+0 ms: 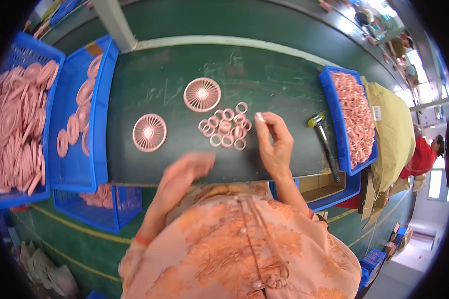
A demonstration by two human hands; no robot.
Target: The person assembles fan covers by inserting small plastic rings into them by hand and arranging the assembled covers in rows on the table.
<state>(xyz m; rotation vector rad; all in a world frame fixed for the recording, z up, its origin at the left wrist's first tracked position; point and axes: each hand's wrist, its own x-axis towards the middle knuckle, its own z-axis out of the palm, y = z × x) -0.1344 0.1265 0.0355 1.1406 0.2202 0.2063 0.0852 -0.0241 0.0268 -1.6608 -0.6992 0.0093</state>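
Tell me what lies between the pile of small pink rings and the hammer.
In the head view: the right hand, then bare green tabletop up to the hammer.

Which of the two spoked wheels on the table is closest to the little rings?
The upper-right wheel: it lies just beside the rings, while the left wheel has a much wider gap before them.

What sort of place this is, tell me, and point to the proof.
Probably a factory assembly workshop: a blue bin heaped with small pink rings, a crate packed with round pink parts, and a hammer on a green workbench.
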